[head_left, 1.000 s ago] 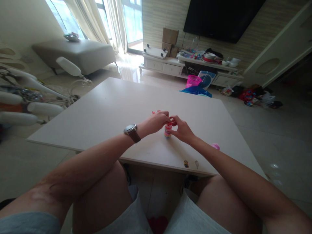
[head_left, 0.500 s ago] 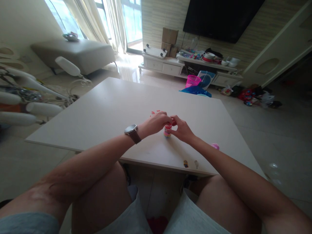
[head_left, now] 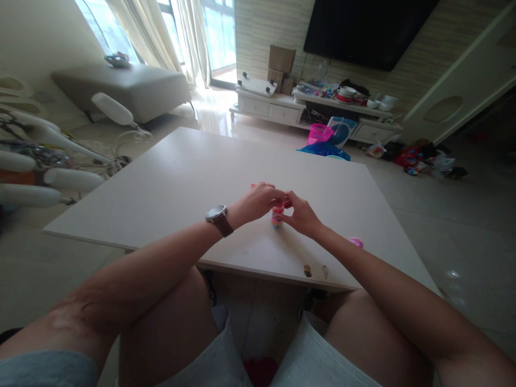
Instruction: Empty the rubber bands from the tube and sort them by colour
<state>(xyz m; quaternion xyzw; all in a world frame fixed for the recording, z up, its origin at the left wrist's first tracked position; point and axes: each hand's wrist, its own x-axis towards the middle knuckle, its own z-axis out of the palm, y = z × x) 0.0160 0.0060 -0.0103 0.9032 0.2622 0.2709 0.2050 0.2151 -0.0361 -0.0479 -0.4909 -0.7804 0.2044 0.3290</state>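
Observation:
A small pink, see-through jar (head_left: 277,219) with coloured contents near its base stands upright on the white table. My right hand (head_left: 301,215) grips it from the right, thumb against the near side. Over the jar's mouth, my left hand (head_left: 263,201) has its fingers closed in a pinch; what is between them, if anything, is hidden. Small red pieces (head_left: 258,185) lie just behind my left hand, partly covered by it. A pink round item (head_left: 356,242) shows beyond my right forearm. Near the front edge lie a yellow cartoon-figure piece (head_left: 307,271) and a small clear piece (head_left: 325,271).
The white table (head_left: 193,172) spreads in front of my legs. Lamp arms with white shades (head_left: 72,180) stand off its left edge. Past the far edge are a blue plastic bag (head_left: 324,150), a pink basket (head_left: 320,133) and a white TV cabinet (head_left: 268,110).
My left hand has shifted very slightly over the jar's mouth and covers a little more of the red pieces. My right hand and the jar have stayed in place.

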